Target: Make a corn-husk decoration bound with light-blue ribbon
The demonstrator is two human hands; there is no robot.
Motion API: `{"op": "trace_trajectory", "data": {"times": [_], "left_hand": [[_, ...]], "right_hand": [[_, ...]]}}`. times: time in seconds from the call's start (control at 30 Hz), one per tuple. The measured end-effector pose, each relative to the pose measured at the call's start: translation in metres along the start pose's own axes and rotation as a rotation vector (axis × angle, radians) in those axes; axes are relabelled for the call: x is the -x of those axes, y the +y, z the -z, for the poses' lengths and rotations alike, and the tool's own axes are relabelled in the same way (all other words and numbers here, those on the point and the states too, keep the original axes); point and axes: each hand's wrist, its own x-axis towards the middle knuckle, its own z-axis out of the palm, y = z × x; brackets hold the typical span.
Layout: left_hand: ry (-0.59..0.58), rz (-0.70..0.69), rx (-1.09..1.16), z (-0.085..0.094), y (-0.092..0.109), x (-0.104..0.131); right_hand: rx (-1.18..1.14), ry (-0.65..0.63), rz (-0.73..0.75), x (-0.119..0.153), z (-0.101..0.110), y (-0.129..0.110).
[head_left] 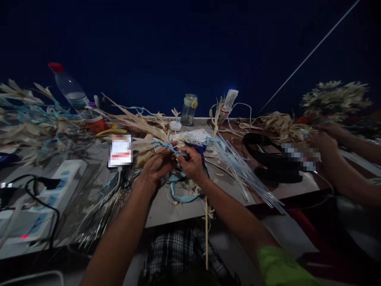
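Over the middle of the table my left hand [157, 163] and my right hand [193, 162] are close together, fingers bent and pinching. Between them is a thin stem wrapped in light blue strip [162, 144], with pale husk-like petals [144, 143] at its left end. My fingers hide part of the stem. Below my hands, a loop of flat blue ribbon [183, 198] lies among pale scraps [193, 186]. A thin wooden stick [206, 234] extends past the table's front edge, near my right forearm.
A phone [120, 151] with a cable lies left of my hands, beside a bundle of thin wires [101, 210] and a power strip [56, 194]. Clear rods [253, 178] and a black strap-like loop [268, 159] lie right. A jar [189, 109] stands behind. Another person's hands [326, 141] work at right.
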Motion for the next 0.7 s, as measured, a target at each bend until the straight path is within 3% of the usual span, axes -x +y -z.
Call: {"op": "trace_trajectory", "data": {"times": [0.5, 0.7], "left_hand": [[0.109, -0.150, -0.056, -0.012, 0.010, 0.010], [0.031, -0.165, -0.078, -0.011, 0.013, 0.016]], "right_hand": [[-0.266, -0.115, -0.226, 0.000, -0.004, 0.002], [-0.377, -0.153, -0.252, 0.001, -0.005, 0.001]]}}
